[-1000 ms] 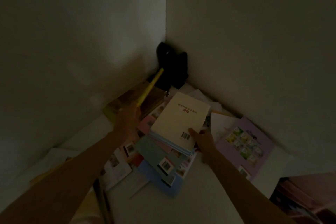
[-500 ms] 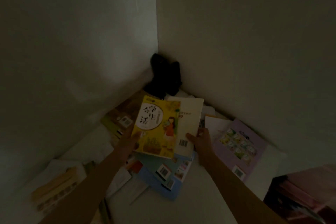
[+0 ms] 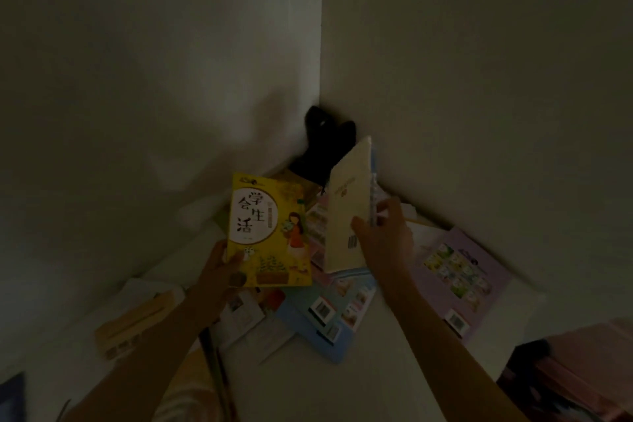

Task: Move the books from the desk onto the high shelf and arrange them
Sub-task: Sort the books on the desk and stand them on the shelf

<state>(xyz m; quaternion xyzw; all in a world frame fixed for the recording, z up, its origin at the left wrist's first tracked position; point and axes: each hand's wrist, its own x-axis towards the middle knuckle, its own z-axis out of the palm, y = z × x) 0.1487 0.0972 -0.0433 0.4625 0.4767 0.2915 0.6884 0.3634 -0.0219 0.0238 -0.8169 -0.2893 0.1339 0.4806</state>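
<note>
My left hand [image 3: 219, 267] grips the lower left corner of a yellow book [image 3: 267, 233] with a girl on its cover, held face up above the pile. In my right hand [image 3: 383, 236] is a cream book [image 3: 349, 205] with a barcode, tilted up on its edge with one or two thinner books behind it. Below both lies a loose pile of books [image 3: 329, 308] on the white surface [image 3: 376, 370] in the wall corner, among them a light blue one and a lilac one [image 3: 459, 277].
A black object [image 3: 325, 144] stands in the corner where the two white walls meet. A yellowish stack of books [image 3: 137, 322] lies at the left. A dark and pink area [image 3: 575, 370] shows at the lower right. The scene is dim.
My right hand has lifted the cream book off the pile and tipped it up on edge. The yellow book in my left hand has stayed face up, shifted slightly left.
</note>
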